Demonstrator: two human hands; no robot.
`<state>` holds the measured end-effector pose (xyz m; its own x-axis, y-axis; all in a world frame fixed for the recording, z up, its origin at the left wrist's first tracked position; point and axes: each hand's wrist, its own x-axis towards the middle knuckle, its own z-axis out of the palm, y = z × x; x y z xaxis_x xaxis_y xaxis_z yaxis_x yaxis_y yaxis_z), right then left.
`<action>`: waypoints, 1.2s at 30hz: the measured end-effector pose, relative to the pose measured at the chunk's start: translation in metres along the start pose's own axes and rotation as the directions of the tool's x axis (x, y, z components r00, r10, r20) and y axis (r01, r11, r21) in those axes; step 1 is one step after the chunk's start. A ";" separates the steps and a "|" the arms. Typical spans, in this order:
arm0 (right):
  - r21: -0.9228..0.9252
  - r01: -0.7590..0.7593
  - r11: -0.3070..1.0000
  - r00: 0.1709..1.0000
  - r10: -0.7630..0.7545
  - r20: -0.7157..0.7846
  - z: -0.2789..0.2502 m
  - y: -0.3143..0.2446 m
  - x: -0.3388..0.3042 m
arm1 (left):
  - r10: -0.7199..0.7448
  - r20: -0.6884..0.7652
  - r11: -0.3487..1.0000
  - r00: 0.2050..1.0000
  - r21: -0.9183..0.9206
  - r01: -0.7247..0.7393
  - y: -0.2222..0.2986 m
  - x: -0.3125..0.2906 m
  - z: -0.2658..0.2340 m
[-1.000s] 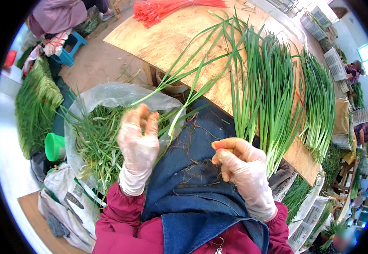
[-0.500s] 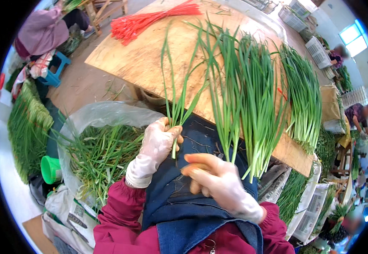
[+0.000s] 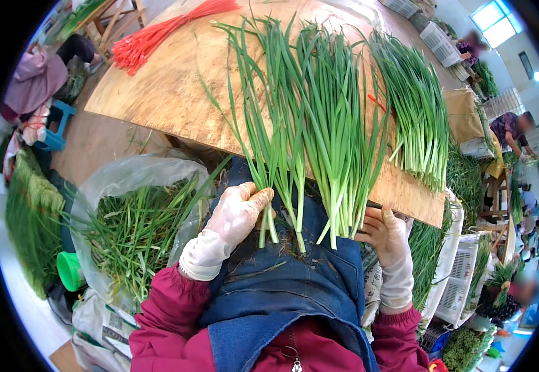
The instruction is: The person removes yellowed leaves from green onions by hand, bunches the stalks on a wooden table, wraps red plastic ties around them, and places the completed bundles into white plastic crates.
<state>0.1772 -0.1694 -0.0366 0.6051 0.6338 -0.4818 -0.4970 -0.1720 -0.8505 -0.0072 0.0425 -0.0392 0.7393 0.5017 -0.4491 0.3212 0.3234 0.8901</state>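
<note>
My gloved left hand (image 3: 235,214) is closed, thumb against fingers, around a few garlic chive stalks (image 3: 267,226) with pale lower ends. Their long leaves lean onto the wooden board. Just right of them, a large loose bunch of garlic chives (image 3: 338,136) lies with its stem ends over the near edge, above my blue apron. My gloved right hand (image 3: 390,235) is beside those stem ends, fingers apart and thumb up at the board's edge; whether it touches the stems I cannot tell. Another bunch of chives (image 3: 415,111) lies farther right on the board.
The wooden board (image 3: 158,93) carries a pile of red ties (image 3: 170,34) at its far left. A clear plastic bag (image 3: 139,170) of loose leaves stands left of my lap, near a green bucket (image 3: 70,271). Sacks and crates (image 3: 462,279) stand at right; other people work beyond.
My right hand has moved right and up to the board's edge, its fingers spreading. The stalks in my left hand now lie nearer the large bunch. The whole view has shifted.
</note>
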 end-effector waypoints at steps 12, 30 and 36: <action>0.336 -0.117 0.934 0.946 0.002 0.324 0.082 0.003 0.023 | 0.099 0.007 0.901 0.995 0.424 -0.092 0.035 0.024 0.049; 0.534 -0.066 0.843 0.872 -0.211 0.441 0.059 -0.112 -0.007 | 0.601 0.072 0.663 0.796 0.510 -0.547 0.043 0.054 0.020; -0.125 0.213 0.969 0.968 -0.191 0.163 0.070 -0.121 0.025 | 0.706 0.128 0.455 0.696 0.671 -0.585 0.045 0.064 0.031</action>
<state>0.2088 -0.0797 0.0692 0.5797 0.7691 -0.2693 -0.2750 -0.1265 -0.9531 0.0725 0.0646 -0.0257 0.8175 0.4747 0.3261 0.1106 -0.6851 0.7200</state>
